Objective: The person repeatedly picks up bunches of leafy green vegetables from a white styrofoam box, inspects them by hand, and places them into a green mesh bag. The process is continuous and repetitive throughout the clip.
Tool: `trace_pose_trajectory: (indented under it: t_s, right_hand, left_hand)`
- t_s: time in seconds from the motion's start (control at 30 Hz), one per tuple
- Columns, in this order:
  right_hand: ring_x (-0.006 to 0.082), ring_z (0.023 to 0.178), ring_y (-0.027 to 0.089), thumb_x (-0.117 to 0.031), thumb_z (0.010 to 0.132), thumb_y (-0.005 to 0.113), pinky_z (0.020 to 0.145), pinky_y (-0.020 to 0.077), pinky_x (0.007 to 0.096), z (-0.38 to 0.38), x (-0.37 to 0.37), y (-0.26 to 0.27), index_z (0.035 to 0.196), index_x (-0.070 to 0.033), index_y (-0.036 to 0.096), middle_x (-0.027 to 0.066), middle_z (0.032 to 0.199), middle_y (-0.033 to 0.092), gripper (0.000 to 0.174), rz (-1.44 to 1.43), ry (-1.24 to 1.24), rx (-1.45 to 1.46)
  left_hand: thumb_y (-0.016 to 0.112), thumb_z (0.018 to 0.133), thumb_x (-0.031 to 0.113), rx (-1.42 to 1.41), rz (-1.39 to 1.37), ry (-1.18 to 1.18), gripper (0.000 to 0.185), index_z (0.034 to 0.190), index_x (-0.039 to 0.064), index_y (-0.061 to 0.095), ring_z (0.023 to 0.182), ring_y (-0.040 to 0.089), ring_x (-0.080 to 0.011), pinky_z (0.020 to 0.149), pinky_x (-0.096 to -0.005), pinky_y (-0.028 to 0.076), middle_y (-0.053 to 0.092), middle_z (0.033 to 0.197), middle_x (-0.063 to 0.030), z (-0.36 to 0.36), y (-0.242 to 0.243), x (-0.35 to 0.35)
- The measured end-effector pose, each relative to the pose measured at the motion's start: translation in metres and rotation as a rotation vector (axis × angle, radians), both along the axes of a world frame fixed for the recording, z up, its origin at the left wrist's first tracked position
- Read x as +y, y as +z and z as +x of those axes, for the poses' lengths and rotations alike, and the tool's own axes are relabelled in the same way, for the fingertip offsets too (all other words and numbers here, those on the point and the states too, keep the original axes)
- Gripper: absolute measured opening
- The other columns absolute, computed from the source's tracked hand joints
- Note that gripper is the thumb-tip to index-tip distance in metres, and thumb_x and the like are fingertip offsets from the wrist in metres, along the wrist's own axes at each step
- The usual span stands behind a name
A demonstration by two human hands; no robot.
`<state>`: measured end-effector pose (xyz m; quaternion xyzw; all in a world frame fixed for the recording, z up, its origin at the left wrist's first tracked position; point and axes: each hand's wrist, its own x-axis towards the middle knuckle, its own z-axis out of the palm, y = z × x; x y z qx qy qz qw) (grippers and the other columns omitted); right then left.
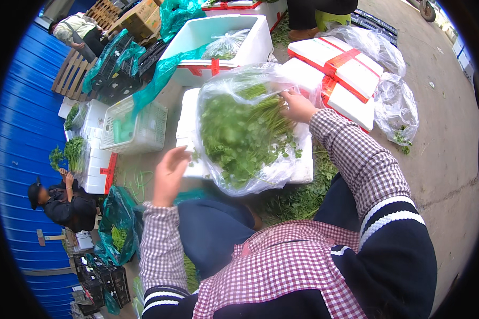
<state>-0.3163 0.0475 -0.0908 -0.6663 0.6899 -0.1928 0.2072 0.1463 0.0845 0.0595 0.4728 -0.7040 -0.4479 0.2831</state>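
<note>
A clear plastic bag lies on a white foam box before me, with a large bunch of leafy green herbs, which look like cilantro, in its mouth. My right hand is at the stem end of the bunch, its fingers curled against the stems and the bag's edge. Left of the bag, my left hand is raised and blurred, with nothing visible in it. Part of the bunch shows through the plastic. The tips of my right fingers are partly hidden among the stems.
An open foam box holding bagged greens stands ahead. Red-taped foam lids lie at the right, beside crumpled plastic bags. A white plastic crate stands left. Loose greens cover the ground by my legs. A co-worker handles greens at far left.
</note>
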Motion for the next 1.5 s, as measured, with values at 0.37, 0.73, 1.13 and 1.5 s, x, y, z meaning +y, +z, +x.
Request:
trace_pose_trajectory:
  t_s: [0.37,0.73,1.13,1.5]
  right_hand:
    - [0.0375,0.101,0.074,-0.024,0.09,0.077,0.093,0.0579,0.0468,0.019,0.003,-0.017,0.113,-0.003,0.076,0.0202,0.107,0.077,0.032,0.005,-0.154,-0.418]
    - [0.0387,0.095,0.073,-0.022,0.087,0.079,0.086,0.0571,0.0478,0.023,0.005,0.003,0.108,-0.007,0.076,0.0171,0.1,0.077,0.025,-0.097,-0.114,-0.292]
    - [0.0201,0.085,0.073,-0.01,0.09,0.08,0.079,0.0586,0.0355,0.022,0.018,0.008,0.109,-0.003,0.077,0.01,0.094,0.078,0.021,-0.059,-0.179,-0.456]
    - [0.0171,0.087,0.074,-0.006,0.089,0.08,0.082,0.0598,0.0333,0.026,0.038,0.029,0.107,0.0,0.077,0.0102,0.096,0.079,0.02,-0.133,-0.05,-0.426]
  left_hand:
    - [0.072,0.094,0.011,-0.399,-0.393,-0.412,0.037,0.13,0.003,0.073,0.113,0.074,-0.031,0.097,-0.0399,0.059,0.074,0.124,-0.0151,-0.17,-0.087,-0.046]
    - [0.071,0.095,0.009,-0.296,-0.677,-0.449,0.046,0.14,0.006,0.067,0.134,0.06,-0.0327,0.113,-0.0443,0.05,0.07,0.139,-0.0096,-0.209,-0.114,-0.104]
    - [0.077,0.096,0.01,-0.164,-0.456,-0.339,0.028,0.124,0.006,0.077,0.099,0.073,-0.0289,0.089,-0.0369,0.057,0.074,0.109,-0.0107,-0.217,-0.088,-0.113]
    - [0.048,0.117,0.02,0.586,0.147,-0.07,0.039,0.15,0.0,0.056,0.101,0.077,-0.0278,0.093,-0.04,0.063,0.07,0.135,-0.0141,-0.146,0.021,-0.092]
